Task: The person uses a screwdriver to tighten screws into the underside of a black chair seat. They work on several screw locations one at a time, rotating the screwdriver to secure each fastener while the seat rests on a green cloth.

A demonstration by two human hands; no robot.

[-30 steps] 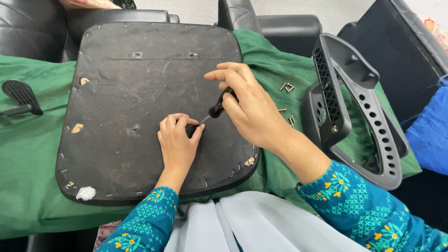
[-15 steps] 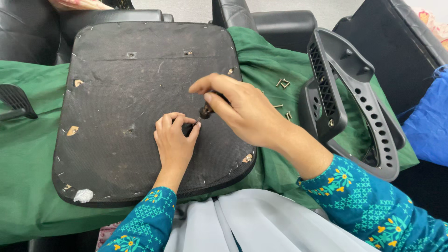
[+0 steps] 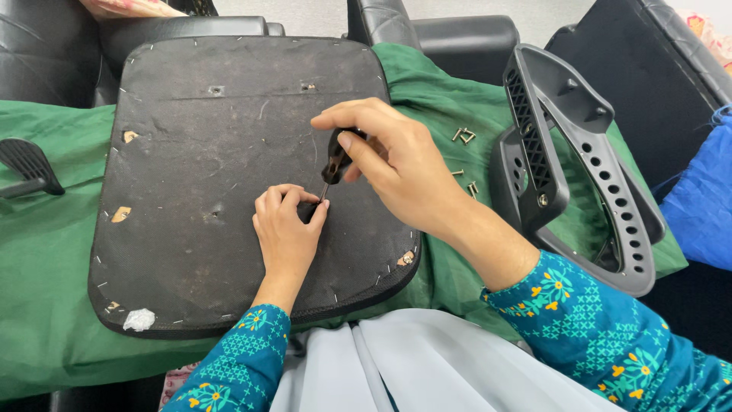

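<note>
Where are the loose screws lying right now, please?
In the head view, the loose screws lie on the green cloth, between the right hand and the grey armrest.

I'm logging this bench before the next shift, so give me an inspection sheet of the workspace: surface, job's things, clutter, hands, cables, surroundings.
Surface: green cloth spread over the work area, creased.
Job's things: black seat pan lying underside up on the cloth, edge stapled, padding showing at torn spots; screwdriver with its tip down on the pan.
Clutter: loose screws on the cloth; grey armrest lying right of the pan; another black part at the left edge.
Hands: right hand shut round the screwdriver handle; left hand resting on the pan, fingertips at the tip.
Cables: nothing seen.
Surroundings: black chairs behind; blue fabric far right.
</note>
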